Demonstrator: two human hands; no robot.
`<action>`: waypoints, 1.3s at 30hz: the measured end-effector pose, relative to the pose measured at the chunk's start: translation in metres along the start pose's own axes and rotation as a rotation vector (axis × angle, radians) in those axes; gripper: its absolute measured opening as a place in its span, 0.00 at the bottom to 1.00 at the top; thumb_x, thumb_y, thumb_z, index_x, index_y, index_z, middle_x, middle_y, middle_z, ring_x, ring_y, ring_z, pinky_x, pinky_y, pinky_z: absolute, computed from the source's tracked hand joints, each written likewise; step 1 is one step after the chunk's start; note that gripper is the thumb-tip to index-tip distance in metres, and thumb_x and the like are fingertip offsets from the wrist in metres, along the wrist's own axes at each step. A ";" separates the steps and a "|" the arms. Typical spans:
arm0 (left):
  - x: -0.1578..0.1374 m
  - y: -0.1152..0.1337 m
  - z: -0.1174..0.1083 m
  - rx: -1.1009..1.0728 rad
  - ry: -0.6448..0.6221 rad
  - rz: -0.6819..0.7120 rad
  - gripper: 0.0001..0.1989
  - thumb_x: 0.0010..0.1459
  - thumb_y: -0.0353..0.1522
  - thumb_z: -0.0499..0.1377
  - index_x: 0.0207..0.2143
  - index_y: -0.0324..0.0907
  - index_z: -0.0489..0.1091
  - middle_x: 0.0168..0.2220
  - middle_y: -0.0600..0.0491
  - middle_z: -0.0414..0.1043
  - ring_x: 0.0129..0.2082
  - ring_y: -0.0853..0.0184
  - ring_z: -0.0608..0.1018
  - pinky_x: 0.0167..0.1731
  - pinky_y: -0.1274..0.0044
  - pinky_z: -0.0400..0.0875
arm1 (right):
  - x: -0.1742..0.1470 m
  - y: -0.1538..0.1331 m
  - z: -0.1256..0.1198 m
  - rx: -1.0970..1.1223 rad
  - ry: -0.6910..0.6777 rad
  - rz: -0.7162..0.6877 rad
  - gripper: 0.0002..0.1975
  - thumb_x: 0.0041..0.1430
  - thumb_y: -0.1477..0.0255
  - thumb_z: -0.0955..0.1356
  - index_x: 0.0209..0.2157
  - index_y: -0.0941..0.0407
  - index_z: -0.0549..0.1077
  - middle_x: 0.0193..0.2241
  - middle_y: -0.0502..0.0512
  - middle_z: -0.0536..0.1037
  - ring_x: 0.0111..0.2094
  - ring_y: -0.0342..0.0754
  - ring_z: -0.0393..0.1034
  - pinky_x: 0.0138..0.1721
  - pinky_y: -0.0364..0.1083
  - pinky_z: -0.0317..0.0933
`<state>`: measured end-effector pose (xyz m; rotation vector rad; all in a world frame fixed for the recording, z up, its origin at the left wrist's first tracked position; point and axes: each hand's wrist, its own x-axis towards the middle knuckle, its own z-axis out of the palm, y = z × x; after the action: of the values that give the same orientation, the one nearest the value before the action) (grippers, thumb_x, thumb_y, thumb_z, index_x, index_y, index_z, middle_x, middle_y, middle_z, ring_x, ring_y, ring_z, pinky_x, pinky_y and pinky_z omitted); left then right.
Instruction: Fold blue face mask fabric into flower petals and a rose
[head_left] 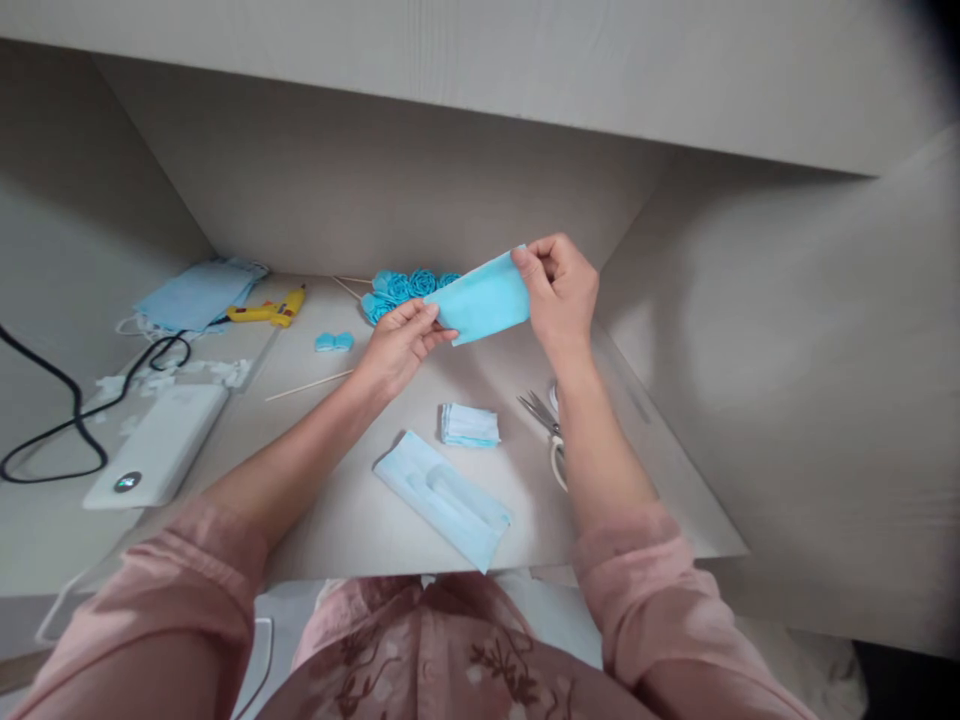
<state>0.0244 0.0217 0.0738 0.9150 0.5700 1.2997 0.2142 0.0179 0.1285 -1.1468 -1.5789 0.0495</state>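
Observation:
A light-blue rectangle of face-mask fabric (pixel 487 298) is stretched out in the air between my hands. My left hand (pixel 405 340) pinches its lower left end, thumb on top. At the upper right corner my right hand (pixel 561 285) grips it with curled fingers. Behind the fabric, partly covered by it, lie blue fabric roses (pixel 397 293) with thin sticks. Below, on the desk, are a small stack of folded mask pieces (pixel 469 425) and a flat blue mask piece (pixel 444 498). Scissors (pixel 553 430) lie under my right forearm, their handles partly hidden.
A yellow glue gun (pixel 270 307) rests at the back left beside a pile of masks (pixel 199 293). A white power bank (pixel 161 445), a black cable (pixel 79 400) and white scraps (pixel 229 372) are at left. One wooden stick (pixel 307 386) and a blue bow-shaped piece (pixel 334 342) lie near my left forearm. A shelf overhangs the desk.

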 end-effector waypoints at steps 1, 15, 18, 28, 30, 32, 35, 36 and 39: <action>0.000 0.001 0.000 -0.002 -0.008 0.000 0.13 0.52 0.32 0.71 0.27 0.39 0.68 0.26 0.58 0.70 0.28 0.73 0.77 0.36 0.77 0.79 | 0.000 0.000 0.000 0.008 0.007 0.003 0.22 0.66 0.49 0.61 0.33 0.54 0.69 0.27 0.49 0.68 0.32 0.43 0.64 0.34 0.45 0.57; 0.000 -0.002 -0.001 0.019 -0.039 0.048 0.14 0.55 0.35 0.70 0.28 0.39 0.68 0.27 0.57 0.71 0.28 0.73 0.77 0.34 0.77 0.78 | -0.001 -0.001 0.000 0.000 0.024 0.019 0.21 0.64 0.51 0.65 0.29 0.54 0.71 0.23 0.48 0.66 0.30 0.43 0.63 0.32 0.45 0.56; -0.002 -0.002 -0.002 0.007 -0.143 0.068 0.14 0.56 0.37 0.70 0.28 0.39 0.68 0.28 0.56 0.72 0.28 0.72 0.77 0.32 0.78 0.77 | 0.000 0.001 0.000 0.006 0.014 0.013 0.22 0.65 0.51 0.64 0.29 0.54 0.71 0.23 0.48 0.67 0.30 0.43 0.64 0.32 0.44 0.57; -0.004 -0.002 -0.004 -0.019 -0.252 0.021 0.17 0.54 0.40 0.70 0.28 0.40 0.68 0.27 0.54 0.72 0.28 0.68 0.77 0.33 0.75 0.76 | 0.001 0.006 0.003 0.052 -0.029 -0.007 0.23 0.64 0.50 0.64 0.28 0.55 0.71 0.23 0.47 0.67 0.27 0.41 0.62 0.29 0.43 0.56; -0.002 -0.005 -0.005 -0.016 -0.184 0.034 0.17 0.55 0.44 0.68 0.31 0.41 0.69 0.28 0.54 0.72 0.28 0.68 0.76 0.31 0.76 0.74 | 0.000 0.005 0.004 0.058 -0.047 -0.007 0.22 0.65 0.51 0.64 0.28 0.55 0.70 0.23 0.47 0.66 0.27 0.41 0.62 0.29 0.43 0.56; 0.000 -0.007 -0.007 0.009 -0.166 0.055 0.21 0.55 0.49 0.66 0.37 0.42 0.72 0.31 0.53 0.73 0.30 0.68 0.76 0.30 0.77 0.73 | -0.001 0.004 0.006 0.058 -0.072 -0.014 0.22 0.65 0.51 0.64 0.28 0.55 0.71 0.23 0.47 0.66 0.28 0.41 0.62 0.30 0.43 0.56; -0.001 -0.008 -0.008 0.053 -0.209 0.065 0.27 0.48 0.51 0.71 0.43 0.43 0.74 0.37 0.52 0.75 0.32 0.69 0.76 0.32 0.78 0.71 | -0.003 0.001 0.008 0.042 -0.114 -0.032 0.21 0.65 0.52 0.64 0.28 0.55 0.71 0.23 0.47 0.67 0.28 0.42 0.61 0.30 0.43 0.55; -0.002 -0.008 -0.008 0.066 -0.219 0.060 0.28 0.45 0.49 0.73 0.44 0.43 0.75 0.38 0.53 0.75 0.33 0.69 0.76 0.33 0.79 0.71 | -0.004 0.000 0.009 0.036 -0.127 -0.037 0.21 0.65 0.53 0.65 0.28 0.55 0.72 0.23 0.47 0.67 0.28 0.42 0.61 0.30 0.43 0.55; -0.006 -0.007 -0.006 0.114 -0.214 0.035 0.28 0.40 0.43 0.76 0.44 0.43 0.77 0.39 0.53 0.77 0.35 0.70 0.76 0.35 0.79 0.71 | -0.006 -0.001 0.012 0.026 -0.166 -0.056 0.19 0.65 0.54 0.65 0.29 0.55 0.73 0.23 0.48 0.69 0.27 0.42 0.61 0.30 0.43 0.56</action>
<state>0.0217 0.0176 0.0641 1.1474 0.4657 1.1912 0.2038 0.0191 0.1203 -1.1008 -1.7516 0.1304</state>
